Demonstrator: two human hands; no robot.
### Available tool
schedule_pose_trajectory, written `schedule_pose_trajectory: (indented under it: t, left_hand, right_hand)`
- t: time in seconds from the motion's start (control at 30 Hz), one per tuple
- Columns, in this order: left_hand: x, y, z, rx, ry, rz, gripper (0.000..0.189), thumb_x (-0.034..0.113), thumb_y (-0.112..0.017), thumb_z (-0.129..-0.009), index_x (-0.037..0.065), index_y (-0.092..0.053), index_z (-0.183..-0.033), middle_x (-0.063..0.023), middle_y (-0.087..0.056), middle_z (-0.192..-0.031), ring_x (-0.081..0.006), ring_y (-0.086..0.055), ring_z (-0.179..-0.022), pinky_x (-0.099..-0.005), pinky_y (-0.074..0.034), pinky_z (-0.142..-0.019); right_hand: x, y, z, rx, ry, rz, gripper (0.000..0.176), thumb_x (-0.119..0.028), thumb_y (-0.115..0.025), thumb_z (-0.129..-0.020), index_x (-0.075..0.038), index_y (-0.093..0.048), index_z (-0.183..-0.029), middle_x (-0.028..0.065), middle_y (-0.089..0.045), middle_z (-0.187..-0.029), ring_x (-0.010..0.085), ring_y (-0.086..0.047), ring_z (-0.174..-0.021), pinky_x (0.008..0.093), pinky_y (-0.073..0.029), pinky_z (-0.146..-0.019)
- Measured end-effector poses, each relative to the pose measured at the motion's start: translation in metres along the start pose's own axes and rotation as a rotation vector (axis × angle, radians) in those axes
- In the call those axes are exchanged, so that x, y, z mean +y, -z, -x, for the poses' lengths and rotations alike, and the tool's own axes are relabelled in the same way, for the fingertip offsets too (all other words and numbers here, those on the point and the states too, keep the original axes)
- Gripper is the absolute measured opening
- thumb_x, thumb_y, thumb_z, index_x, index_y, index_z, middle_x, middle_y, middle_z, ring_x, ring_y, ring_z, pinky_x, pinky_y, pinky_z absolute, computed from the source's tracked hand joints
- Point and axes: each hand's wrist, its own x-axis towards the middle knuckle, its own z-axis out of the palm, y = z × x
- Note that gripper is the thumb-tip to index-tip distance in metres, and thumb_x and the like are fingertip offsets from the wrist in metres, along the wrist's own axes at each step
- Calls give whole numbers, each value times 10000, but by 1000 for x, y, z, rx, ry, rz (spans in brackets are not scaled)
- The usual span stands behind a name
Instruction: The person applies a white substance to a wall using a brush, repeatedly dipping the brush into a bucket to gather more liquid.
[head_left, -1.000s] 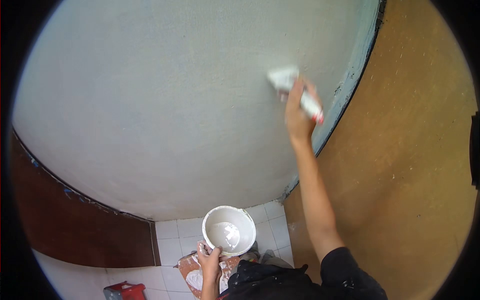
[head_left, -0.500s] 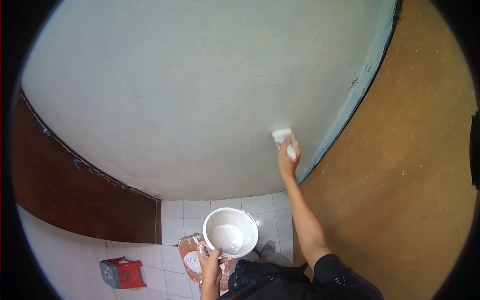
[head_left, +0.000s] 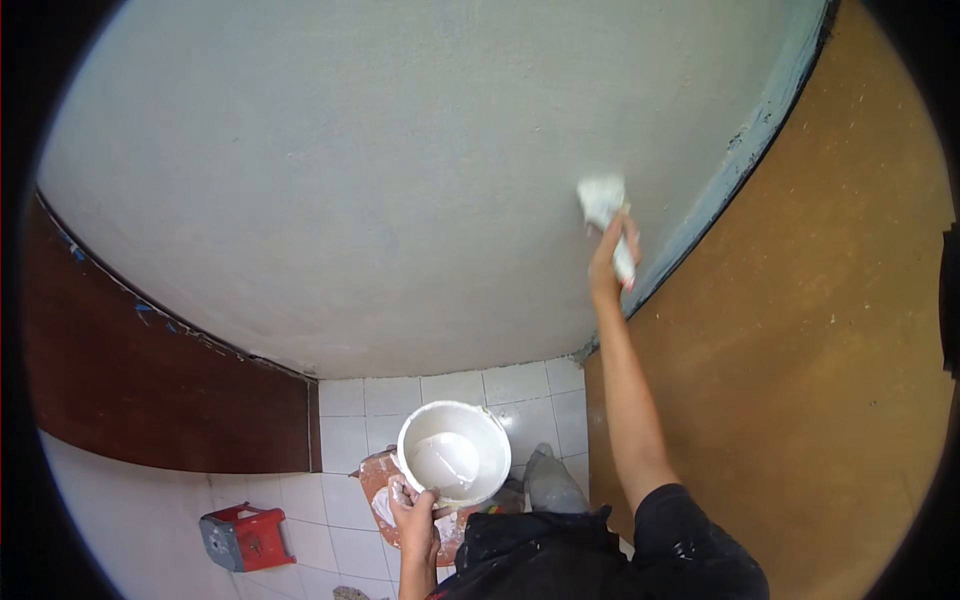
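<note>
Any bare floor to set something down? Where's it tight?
Bare: floor tiles between the red stool and the orange board; also a strip along the foot of the pale wall.
Crowded in view: around the bucket, where left hand, orange board and leg bunch up.

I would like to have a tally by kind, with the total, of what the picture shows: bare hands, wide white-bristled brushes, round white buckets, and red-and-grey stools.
Bare hands, one left hand and one right hand: 2
Wide white-bristled brush: 1
Round white bucket: 1
Red-and-grey stool: 1
Total: 5
</note>
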Motion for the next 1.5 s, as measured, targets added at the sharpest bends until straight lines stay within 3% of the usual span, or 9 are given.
schedule_pose_trajectory:
  t: [0.1,0.27,0.4,0.57,0.73,0.97,1.13,1.3,1.5]
  left_hand:
    - [-15,18,-10,7,39,-49,388,-62,-585,-799,23,-468,-1159,-122,-625,-1071,-176,-704,-796,-290,-650,-544]
    - [-25,20,-7,122,22,-81,362,-65,-604,-777,43,-481,-1100,-83,-593,-990,-165,-680,-758,-304,-653,-532]
    - [-26,19,-8,115,2,-68,350,-72,-601,-768,43,-488,-1079,-81,-590,-982,-165,-678,-753,-308,-657,-535]
    - [-27,17,-3,116,-6,-19,353,-78,-588,-770,37,-489,-1089,-94,-606,-998,-172,-695,-776,-303,-657,-536]
    - [-36,25,-7,125,28,-3,397,-83,-571,-777,19,-483,-1150,-116,-618,-1027,-188,-708,-794,-300,-657,-534]
    - [-44,38,-4,138,41,-21,457,-74,-555,-789,3,-441,-1225,-138,-626,-1061,-204,-708,-794,-312,-658,-539]
    - [-48,36,-2,155,-1,-37,332,-55,-529,-809,8,-437,-1122,-141,-621,-1008,-201,-701,-720,-304,-647,-511]
    - [-53,31,-2,180,-31,4,320,-53,-526,-805,12,-440,-1106,-146,-622,-1005,-199,-700,-704,-298,-642,-502]
    - [-60,37,-5,190,-16,-5,316,-43,-544,-811,20,-443,-1104,-138,-626,-997,-200,-700,-697,-296,-636,-489]
  right_hand:
    - [106,20,80,17,-254,-92,316,-232,-572,-1022,27,-651,-1185,146,-672,-1114,213,-669,-968,316,-553,-804]
    - [129,24,108,-75,-361,171,313,-225,-577,-1010,41,-654,-1156,139,-701,-1038,213,-704,-893,291,-577,-736]
    - [1,-14,22,-66,-348,-67,351,-254,-573,-1020,58,-647,-1165,158,-709,-1016,213,-714,-833,296,-576,-678]
    - [-82,-40,-40,-64,74,-236,370,-285,-554,-1041,44,-644,-1184,179,-692,-1065,214,-698,-889,325,-583,-724]
    - [31,-26,39,-36,124,19,373,-311,-541,-1042,11,-658,-1189,124,-693,-1109,183,-643,-995,312,-537,-836]
    - [164,0,175,-165,-326,189,267,-204,-596,-993,11,-673,-1130,169,-728,-959,241,-713,-898,338,-557,-789]
    - [21,-38,67,-80,-340,-69,299,-219,-577,-1026,47,-662,-1131,153,-726,-964,219,-716,-837,336,-579,-697]
    - [-73,-61,-5,-57,86,-265,368,-261,-521,-1052,66,-629,-1183,161,-672,-1074,193,-700,-827,313,-570,-768]
    - [94,-38,108,-10,105,41,309,-252,-568,-1020,3,-657,-1168,133,-699,-1075,211,-666,-917,329,-539,-796]
